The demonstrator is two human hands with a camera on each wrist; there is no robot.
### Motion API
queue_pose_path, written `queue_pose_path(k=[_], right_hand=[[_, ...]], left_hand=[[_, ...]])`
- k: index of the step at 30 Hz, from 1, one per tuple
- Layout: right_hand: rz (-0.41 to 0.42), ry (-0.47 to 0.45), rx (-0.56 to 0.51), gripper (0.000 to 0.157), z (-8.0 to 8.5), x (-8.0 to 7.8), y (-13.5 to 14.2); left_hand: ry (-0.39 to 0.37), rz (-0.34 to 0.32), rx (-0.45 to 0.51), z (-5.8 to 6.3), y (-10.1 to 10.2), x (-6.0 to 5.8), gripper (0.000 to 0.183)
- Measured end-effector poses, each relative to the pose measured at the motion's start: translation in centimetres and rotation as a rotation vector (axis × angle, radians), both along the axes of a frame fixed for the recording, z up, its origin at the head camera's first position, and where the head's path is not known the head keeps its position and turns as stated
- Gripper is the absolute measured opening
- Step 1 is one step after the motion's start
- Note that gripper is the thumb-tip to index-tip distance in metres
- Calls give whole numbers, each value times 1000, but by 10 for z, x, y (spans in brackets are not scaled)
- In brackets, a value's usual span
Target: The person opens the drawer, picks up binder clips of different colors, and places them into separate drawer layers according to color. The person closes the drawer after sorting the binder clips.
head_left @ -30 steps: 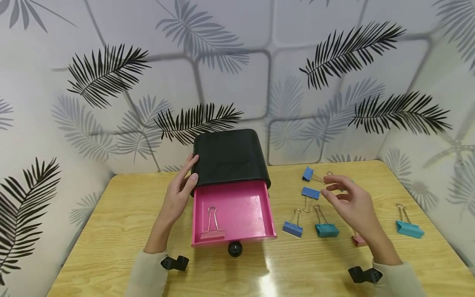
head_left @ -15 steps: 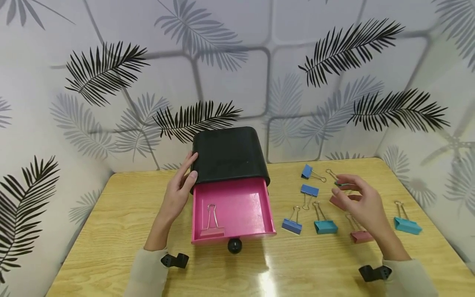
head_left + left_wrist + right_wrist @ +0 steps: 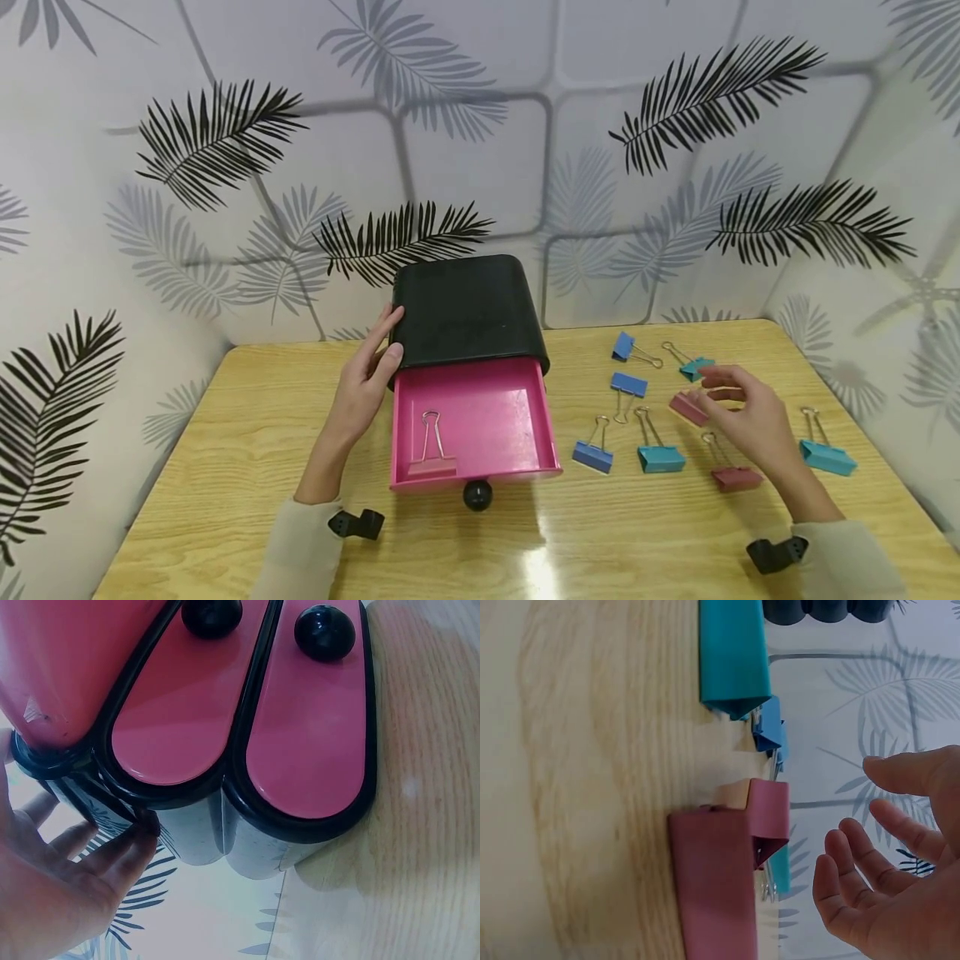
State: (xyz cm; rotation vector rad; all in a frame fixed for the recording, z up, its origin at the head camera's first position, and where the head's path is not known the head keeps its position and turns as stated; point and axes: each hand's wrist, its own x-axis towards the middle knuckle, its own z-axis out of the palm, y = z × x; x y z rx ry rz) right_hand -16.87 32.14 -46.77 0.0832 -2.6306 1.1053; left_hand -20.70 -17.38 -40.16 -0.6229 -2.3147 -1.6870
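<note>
We see the left hand resting, holding nothing, against the side of the black box. At its front the pink drawer stands open, one pale pink clip inside: that much looks done. Rightward on the table, apparently left: three blue clips, three teal clips, two darker pink. Our right hand hovers at the upper pink clip, thumb and fingers apart, gripping nothing.
</note>
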Motion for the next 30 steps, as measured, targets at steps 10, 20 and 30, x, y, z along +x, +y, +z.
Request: queue_pose_path(k=[10, 20, 30], right_hand=[[-21, -147, 25, 40, -9, 2, 7], [-6, -260, 56, 45, -14, 0, 11], [9, -229, 92, 35, -20, -4, 9]], left_hand=[[5, 4, -9, 0, -1, 0, 51], [5, 1, -9, 2, 0, -2, 51], [5, 6, -11, 1, 0, 0, 51]])
